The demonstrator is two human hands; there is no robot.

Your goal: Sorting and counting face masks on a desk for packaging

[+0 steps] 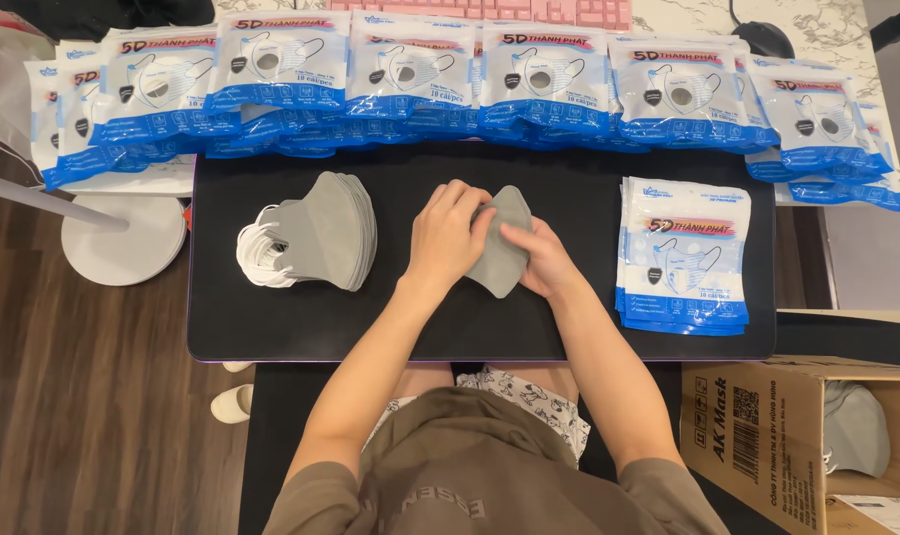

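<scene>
While both forearms reach forward from the person's lap, the two hands meet over the middle of the black surface and share one small bundle of grey masks. The left hand lies over the bundle's left edge, fingers curled down across it, so its grip is closed on the masks. The right hand comes in from the lower right, with its fingers pressed against the bundle's right face and its thumb tucked below; that grip is also closed on the same bundle. The bundle's long axis runs from near to far, tilted slightly: its pointed lower end shows below and between the two hands, and its rounded top peeks out above the left fingers. Neither hand is clearly nearer, since the bundle sits between them and touches both.

Left of the hands, well apart from them, a thicker stack of grey masks rests on the same surface, its white ear loops fanned out on the left side. On the right, also apart, lies a neat pile of flat blue and white packets. A cardboard box stands open by the person's right elbow, below the level of the surface.

Farther off, a long row of overlapping filled packets lines the far edge of the surface.
</scene>
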